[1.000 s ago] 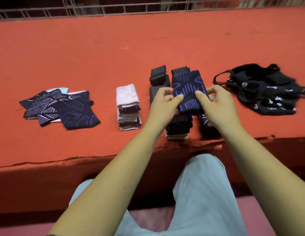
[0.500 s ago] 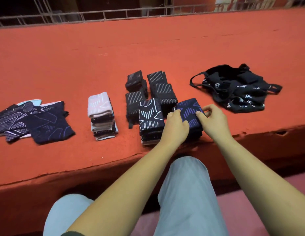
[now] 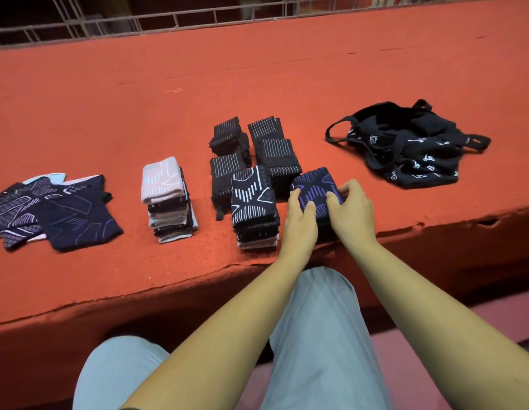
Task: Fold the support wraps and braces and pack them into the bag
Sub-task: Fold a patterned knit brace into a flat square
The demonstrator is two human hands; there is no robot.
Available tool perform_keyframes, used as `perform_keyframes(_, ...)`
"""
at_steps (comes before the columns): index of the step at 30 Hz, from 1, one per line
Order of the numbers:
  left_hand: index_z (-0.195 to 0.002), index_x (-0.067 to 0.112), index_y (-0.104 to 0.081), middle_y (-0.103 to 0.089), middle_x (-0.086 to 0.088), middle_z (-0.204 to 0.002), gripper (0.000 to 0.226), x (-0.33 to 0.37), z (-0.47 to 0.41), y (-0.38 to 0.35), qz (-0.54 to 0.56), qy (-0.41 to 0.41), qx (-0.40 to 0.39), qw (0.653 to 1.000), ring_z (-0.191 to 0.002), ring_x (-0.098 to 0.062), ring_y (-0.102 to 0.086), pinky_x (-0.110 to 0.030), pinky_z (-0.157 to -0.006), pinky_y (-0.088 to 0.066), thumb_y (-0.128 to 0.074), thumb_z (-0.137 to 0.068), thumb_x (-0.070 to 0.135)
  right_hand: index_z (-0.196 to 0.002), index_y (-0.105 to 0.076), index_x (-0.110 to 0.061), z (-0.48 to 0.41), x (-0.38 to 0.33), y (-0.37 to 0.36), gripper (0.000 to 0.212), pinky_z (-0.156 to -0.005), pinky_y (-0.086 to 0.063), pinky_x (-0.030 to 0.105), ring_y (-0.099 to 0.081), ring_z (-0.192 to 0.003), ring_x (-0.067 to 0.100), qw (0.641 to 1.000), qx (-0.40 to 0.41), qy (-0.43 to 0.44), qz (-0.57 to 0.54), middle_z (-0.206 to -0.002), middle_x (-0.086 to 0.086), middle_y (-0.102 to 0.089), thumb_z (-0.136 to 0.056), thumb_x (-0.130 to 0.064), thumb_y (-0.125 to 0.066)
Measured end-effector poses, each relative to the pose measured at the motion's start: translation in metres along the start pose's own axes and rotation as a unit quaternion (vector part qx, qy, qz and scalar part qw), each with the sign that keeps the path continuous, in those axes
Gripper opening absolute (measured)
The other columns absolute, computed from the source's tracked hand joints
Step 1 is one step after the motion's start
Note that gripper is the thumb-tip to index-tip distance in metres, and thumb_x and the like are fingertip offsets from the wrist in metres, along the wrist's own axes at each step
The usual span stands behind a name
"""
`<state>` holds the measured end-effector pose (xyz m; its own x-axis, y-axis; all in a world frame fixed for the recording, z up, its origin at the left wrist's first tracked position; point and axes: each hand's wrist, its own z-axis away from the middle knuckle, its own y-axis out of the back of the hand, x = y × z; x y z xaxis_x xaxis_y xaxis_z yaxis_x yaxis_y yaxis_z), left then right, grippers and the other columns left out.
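A folded navy brace with purple lines (image 3: 315, 184) lies on a low stack near the red surface's front edge. My left hand (image 3: 300, 216) and my right hand (image 3: 350, 211) both grip it from the near side, thumbs on top. Left of it stands a stack topped by a black brace with white lines (image 3: 252, 196). Behind are black ribbed wraps (image 3: 275, 149). A pink-topped stack (image 3: 162, 182) is further left. Unfolded navy braces (image 3: 59, 211) lie at far left. The black printed bag (image 3: 411, 146) lies crumpled to the right.
The red felt surface (image 3: 168, 93) has a ragged front edge (image 3: 139, 288). A metal wire rail (image 3: 174, 19) runs along the back. My knees in light trousers (image 3: 322, 335) are below the edge.
The purple-lined brace, held spread out above the stacks a second ago, is now folded and set down on the right stack with both hands on it.
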<state>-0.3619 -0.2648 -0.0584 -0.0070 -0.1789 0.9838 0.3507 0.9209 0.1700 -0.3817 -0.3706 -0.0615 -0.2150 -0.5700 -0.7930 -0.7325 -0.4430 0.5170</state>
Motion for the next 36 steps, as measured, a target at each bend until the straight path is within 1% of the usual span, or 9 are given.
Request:
perform_keyframes(3, -0.15, 0.029, -0.035, -0.053, 0.002, -0.144, 0.066, -0.004, -0.001, -0.001, 0.021, -0.014, 0.006, 1.0, -0.128, -0.016, -0.052, -0.032, -0.111, -0.038, -0.042, -0.085, 0.039, -0.086, -0.052, -0.013, 0.001, 0.0, 0.002, 0.012, -0.07, -0.031, 0.03, -0.056, -0.084, 0.029, 1.0, -0.007, 0.006, -0.028, -0.089, 0.007, -0.064, -0.092, -0.018, -0.061)
perform_keyframes(8, -0.151, 0.029, -0.03, -0.053, -0.001, -0.142, 0.057, -0.004, 0.001, 0.001, 0.012, -0.003, 0.004, 1.0, -0.125, -0.019, -0.052, -0.036, -0.109, -0.038, -0.045, -0.096, 0.031, -0.092, -0.056, -0.014, 0.005, -0.008, -0.005, 0.01, -0.075, -0.037, 0.029, -0.06, -0.091, 0.026, 0.994, 0.003, -0.076, -0.079, -0.087, -0.002, -0.061, -0.092, -0.021, -0.063)
perform_keyframes(12, -0.156, 0.029, -0.021, -0.044, 0.0, -0.153, 0.067, -0.009, 0.007, 0.006, -0.005, 0.021, -0.014, 1.0, -0.138, -0.021, -0.043, -0.042, -0.117, -0.031, -0.044, -0.096, 0.046, -0.097, -0.054, -0.017, 0.006, -0.006, -0.006, 0.013, -0.092, -0.041, 0.037, -0.055, -0.107, 0.031, 0.995, -0.004, -0.086, -0.044, -0.103, 0.008, -0.062, -0.089, -0.023, -0.063)
perform_keyframes(15, -0.157, 0.02, -0.019, -0.04, -0.003, -0.156, 0.082, -0.004, 0.015, 0.019, -0.004, 0.025, -0.037, 0.999, -0.143, -0.019, -0.038, -0.035, -0.117, -0.03, -0.048, -0.086, 0.05, -0.11, -0.06, -0.011, 0.006, -0.016, 0.006, 0.025, -0.096, -0.035, 0.032, -0.049, -0.115, 0.029, 0.998, 0.002, -0.055, -0.018, -0.117, 0.012, -0.057, -0.088, -0.023, -0.061)
perform_keyframes(18, -0.154, 0.012, -0.025, -0.048, -0.003, -0.147, 0.062, 0.007, 0.027, 0.041, -0.036, 0.0, -0.087, 0.996, -0.131, -0.008, -0.047, -0.008, -0.093, -0.034, -0.053, -0.1, 0.025, -0.112, -0.063, -0.01, 0.001, -0.039, 0.02, 0.032, -0.104, -0.039, 0.039, -0.053, -0.115, 0.029, 1.0, 0.016, 0.01, -0.022, -0.118, 0.012, -0.055, -0.084, -0.023, -0.058)
perform_keyframes(23, -0.13, 0.013, -0.049, -0.06, -0.007, -0.123, 0.029, 0.04, 0.038, 0.094, -0.014, -0.021, -0.105, 0.994, -0.106, -0.02, -0.061, -0.04, -0.103, -0.048, -0.053, -0.101, 0.013, -0.106, -0.068, -0.01, -0.007, -0.097, 0.017, 0.026, -0.095, -0.041, 0.028, -0.059, -0.105, 0.024, 0.997, -0.018, 0.064, -0.042, -0.111, 0.01, -0.064, -0.085, -0.018, -0.056)
perform_keyframes(25, -0.113, 0.014, -0.053, -0.064, -0.011, -0.115, 0.013, 0.052, 0.038, 0.122, 0.025, -0.026, -0.099, 0.994, -0.096, -0.02, -0.065, -0.034, -0.09, -0.055, -0.052, -0.101, 0.008, -0.101, -0.069, -0.013, -0.006, -0.122, 0.006, 0.023, -0.091, -0.044, 0.03, -0.061, -0.1, 0.022, 0.995, -0.038, 0.077, -0.059, -0.105, 0.009, -0.068, -0.084, -0.019, -0.055)
perform_keyframes(30, -0.105, 0.012, -0.055, -0.068, -0.003, -0.089, 0.011, 0.063, 0.035, 0.219, -0.023, -0.063, -0.004, 0.998, -0.076, -0.011, -0.066, -0.021, -0.069, -0.053, -0.055, -0.097, 0.004, -0.099, -0.072, -0.01, 0.015, -0.192, -0.046, 0.021, -0.085, -0.047, 0.03, -0.062, -0.092, 0.019, 0.983, -0.109, 0.131, -0.075, -0.094, 0.003, -0.069, -0.086, -0.016, -0.057)
perform_keyframes(36, -0.082, 0.022, -0.059, -0.068, -0.001, -0.081, 0.003, 0.01, 0.025, 0.374, -0.136, 0.007, 0.22, 0.966, -0.082, -0.024, -0.064, -0.033, -0.078, -0.051, -0.059, -0.08, 0.02, -0.107, -0.069, -0.006, 0.07, -0.262, -0.139, 0.023, -0.084, -0.042, 0.028, -0.062, -0.103, 0.025, 0.945, -0.26, 0.188, -0.056, -0.109, 0.011, -0.071, -0.089, -0.015, -0.058)
